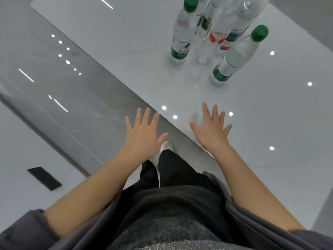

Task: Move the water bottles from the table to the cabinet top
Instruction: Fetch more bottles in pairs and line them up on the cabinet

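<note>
Several clear water bottles stand grouped at the far right of a glossy white table (252, 123). One green-capped bottle (182, 33) is at the left of the group, another green-capped bottle (236, 56) stands nearest me on the right, and a red-labelled bottle (214, 35) is between them. My left hand (144, 134) is spread flat, fingers straight, over the floor just off the table's edge. My right hand (212, 130) is spread the same way over the table's near edge. Both hold nothing and are well short of the bottles.
The table's long edge (126, 83) runs diagonally from upper left to lower right. Grey glossy floor (54, 78) lies to the left, with a black floor plate (45, 177). My legs and a white shoe (166, 146) are below the hands.
</note>
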`<state>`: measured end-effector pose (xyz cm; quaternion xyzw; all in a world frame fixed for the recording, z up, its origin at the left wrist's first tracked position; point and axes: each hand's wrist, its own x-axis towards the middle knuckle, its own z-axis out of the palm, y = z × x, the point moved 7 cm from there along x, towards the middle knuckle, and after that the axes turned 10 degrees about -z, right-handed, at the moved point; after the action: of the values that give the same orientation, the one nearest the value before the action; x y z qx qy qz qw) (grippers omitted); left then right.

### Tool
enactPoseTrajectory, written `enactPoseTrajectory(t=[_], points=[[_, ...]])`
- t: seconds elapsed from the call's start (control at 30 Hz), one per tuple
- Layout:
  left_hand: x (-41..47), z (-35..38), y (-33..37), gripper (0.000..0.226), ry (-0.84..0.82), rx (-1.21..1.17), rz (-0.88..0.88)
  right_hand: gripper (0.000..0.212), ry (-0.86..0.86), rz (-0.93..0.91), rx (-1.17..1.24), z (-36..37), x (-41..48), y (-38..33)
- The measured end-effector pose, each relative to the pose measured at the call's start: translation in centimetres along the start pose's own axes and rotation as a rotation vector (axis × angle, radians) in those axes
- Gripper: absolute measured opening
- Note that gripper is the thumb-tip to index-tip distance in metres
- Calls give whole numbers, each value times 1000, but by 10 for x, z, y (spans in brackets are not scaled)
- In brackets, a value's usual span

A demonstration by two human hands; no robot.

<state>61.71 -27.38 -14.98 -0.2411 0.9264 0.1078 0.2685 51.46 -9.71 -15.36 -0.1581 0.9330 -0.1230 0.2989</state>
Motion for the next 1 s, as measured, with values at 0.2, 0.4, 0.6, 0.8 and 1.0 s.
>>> enactPoseTrajectory(t=[0.2, 0.4, 0.6, 0.8, 1.0], points=[[54, -30, 13, 74, 9, 31, 77, 73, 38, 59, 65, -21, 41, 2], [109, -56, 27, 74, -10, 120, 123, 75, 75, 152, 153, -43, 74, 17], [174, -82, 36, 82, -30, 9, 117, 97, 234, 277, 427, -61, 98, 40], [229, -113, 52, 97, -69, -713, 270, 103, 656, 235, 1011, -68, 117, 50], [264, -132, 68, 70, -118, -745, 366, 89, 828, 294, 1115, -62, 141, 53]])
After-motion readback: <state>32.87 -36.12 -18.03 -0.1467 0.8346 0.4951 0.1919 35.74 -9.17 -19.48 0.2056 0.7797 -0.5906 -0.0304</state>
